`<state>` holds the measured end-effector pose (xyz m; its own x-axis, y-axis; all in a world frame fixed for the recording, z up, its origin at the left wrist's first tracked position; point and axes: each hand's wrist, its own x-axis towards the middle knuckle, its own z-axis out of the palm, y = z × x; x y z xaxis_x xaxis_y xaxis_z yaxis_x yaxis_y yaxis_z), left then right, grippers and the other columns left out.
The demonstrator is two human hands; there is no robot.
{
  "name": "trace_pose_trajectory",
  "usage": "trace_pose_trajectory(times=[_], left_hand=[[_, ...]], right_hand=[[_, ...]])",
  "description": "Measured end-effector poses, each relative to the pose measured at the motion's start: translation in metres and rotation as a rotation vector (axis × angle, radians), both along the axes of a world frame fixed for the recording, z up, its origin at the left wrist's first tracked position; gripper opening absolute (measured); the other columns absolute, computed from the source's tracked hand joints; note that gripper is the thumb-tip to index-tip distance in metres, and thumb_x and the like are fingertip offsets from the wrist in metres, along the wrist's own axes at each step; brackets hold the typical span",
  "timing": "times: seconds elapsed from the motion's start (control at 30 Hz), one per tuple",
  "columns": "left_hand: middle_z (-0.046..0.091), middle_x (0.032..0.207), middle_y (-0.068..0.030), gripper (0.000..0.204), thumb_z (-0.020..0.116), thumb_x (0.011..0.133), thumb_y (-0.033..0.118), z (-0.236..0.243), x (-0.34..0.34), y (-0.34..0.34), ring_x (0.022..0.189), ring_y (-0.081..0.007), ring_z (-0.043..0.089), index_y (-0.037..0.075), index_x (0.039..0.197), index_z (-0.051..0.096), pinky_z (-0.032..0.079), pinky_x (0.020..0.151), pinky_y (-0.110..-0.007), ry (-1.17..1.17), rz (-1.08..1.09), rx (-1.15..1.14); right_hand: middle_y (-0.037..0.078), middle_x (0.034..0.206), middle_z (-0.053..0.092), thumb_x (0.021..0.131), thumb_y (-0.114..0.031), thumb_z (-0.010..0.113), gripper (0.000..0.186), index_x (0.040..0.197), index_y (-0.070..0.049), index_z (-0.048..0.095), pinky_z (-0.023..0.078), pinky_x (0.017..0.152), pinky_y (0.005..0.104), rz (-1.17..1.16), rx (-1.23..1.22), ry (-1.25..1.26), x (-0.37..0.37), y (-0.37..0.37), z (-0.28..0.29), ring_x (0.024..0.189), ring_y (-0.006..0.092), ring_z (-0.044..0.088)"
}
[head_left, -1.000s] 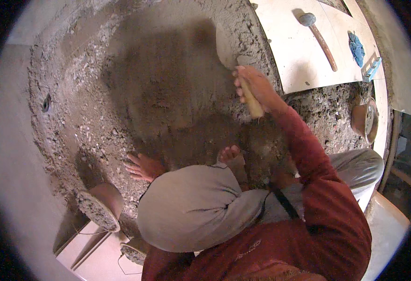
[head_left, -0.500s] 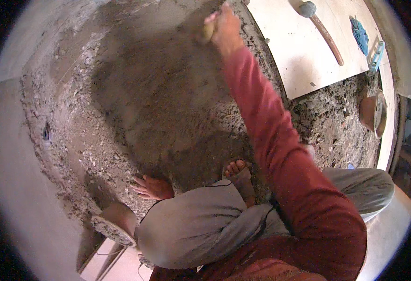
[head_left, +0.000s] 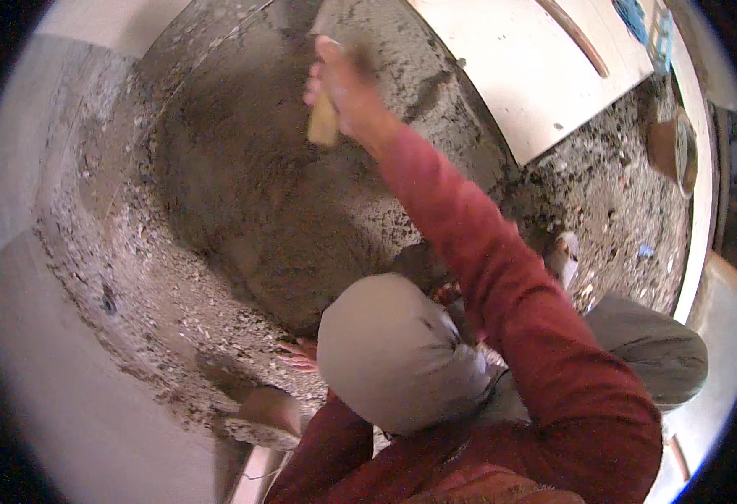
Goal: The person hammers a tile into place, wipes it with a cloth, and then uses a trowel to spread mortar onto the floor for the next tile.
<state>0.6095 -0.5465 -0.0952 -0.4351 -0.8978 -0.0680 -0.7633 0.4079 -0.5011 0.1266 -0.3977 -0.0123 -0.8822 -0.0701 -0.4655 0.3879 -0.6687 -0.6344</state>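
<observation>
My right hand (head_left: 347,88), slightly smeared by motion, is closed round the pale wooden handle of a trowel (head_left: 324,124) over the far part of the dark mortar bed (head_left: 259,193). The trowel's blade is hard to make out. Down by my knee, my left hand (head_left: 301,354) rests on the gravelly ground with its fingers spread and nothing in them. My knee hides the rest of that hand.
A large pale tile (head_left: 528,76) lies to the right, bearing a wooden mallet handle (head_left: 577,38), a blue cloth (head_left: 630,18) and a light-blue level (head_left: 660,40). A bowl (head_left: 675,151) sits at the right, another container (head_left: 269,416) at the lower left. A pipe end (head_left: 110,300) pokes up left.
My right hand has come nearer and to the left with the trowel, away from the tile's edge. My body and view have shifted, and my knee now covers more of my left hand.
</observation>
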Motion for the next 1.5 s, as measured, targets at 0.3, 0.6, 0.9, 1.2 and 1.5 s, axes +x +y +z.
trace_pose_trajectory(times=[0.3, 0.6, 0.9, 1.2, 1.5], left_hand=[[0.041, 0.15, -0.0157, 0.056, 0.04, 0.108, 0.041, 0.015, -0.001, 0.022, 0.133, -0.0283, 0.04, 0.009, 0.154, 0.037, 0.031, 0.105, -0.047, 0.019, -0.059, 0.082], [0.047, 0.145, -0.0157, 0.057, 0.04, 0.108, 0.042, 0.024, -0.001, 0.012, 0.125, -0.0269, 0.046, 0.006, 0.152, 0.039, 0.035, 0.098, -0.044, 0.053, -0.096, 0.105], [0.054, 0.139, -0.0158, 0.057, 0.04, 0.108, 0.042, 0.025, 0.005, 0.02, 0.118, -0.0256, 0.053, 0.004, 0.151, 0.041, 0.039, 0.091, -0.041, 0.087, -0.174, 0.142], [0.06, 0.133, -0.0158, 0.058, 0.041, 0.108, 0.042, 0.092, 0.036, -0.002, 0.11, -0.0243, 0.059, 0.002, 0.15, 0.043, 0.043, 0.085, -0.039, 0.15, -0.082, 0.355], [0.066, 0.128, -0.0159, 0.059, 0.041, 0.108, 0.043, 0.249, 0.072, 0.029, 0.103, -0.0229, 0.066, 0.0, 0.148, 0.045, 0.047, 0.078, -0.036, 0.441, -0.067, 0.569]], right_hand=[[-0.003, 0.069, 0.047, 0.101, -0.036, 0.062, 0.024, 0.1, -0.017, 0.048, 0.042, 0.042, 0.0305, -0.221, 0.063, -0.265, 0.132, 0.045, 0.015, 0.05, 0.012, 0.047], [0.002, 0.069, 0.053, 0.103, -0.029, 0.057, 0.021, 0.09, -0.013, 0.054, 0.043, 0.043, 0.0317, -0.394, -0.073, -0.222, 0.235, 0.093, 0.025, 0.05, 0.0138, 0.049], [0.003, 0.072, 0.048, 0.103, -0.029, 0.055, 0.019, 0.101, -0.013, 0.046, 0.045, 0.047, 0.0343, -0.299, -0.135, -0.05, 0.106, 0.106, 0.023, 0.054, 0.0155, 0.048], [0.004, 0.075, 0.051, 0.101, -0.031, 0.058, 0.025, 0.103, -0.011, 0.044, 0.046, 0.044, 0.0342, -0.311, -0.215, -0.221, 0.238, 0.156, 0.059, 0.053, 0.0147, 0.05], [0.006, 0.077, 0.052, 0.098, -0.027, 0.058, 0.022, 0.105, -0.009, 0.046, 0.045, 0.041, 0.0373, -0.331, -0.345, -0.155, 0.222, 0.171, 0.035, 0.05, 0.0179, 0.052]])
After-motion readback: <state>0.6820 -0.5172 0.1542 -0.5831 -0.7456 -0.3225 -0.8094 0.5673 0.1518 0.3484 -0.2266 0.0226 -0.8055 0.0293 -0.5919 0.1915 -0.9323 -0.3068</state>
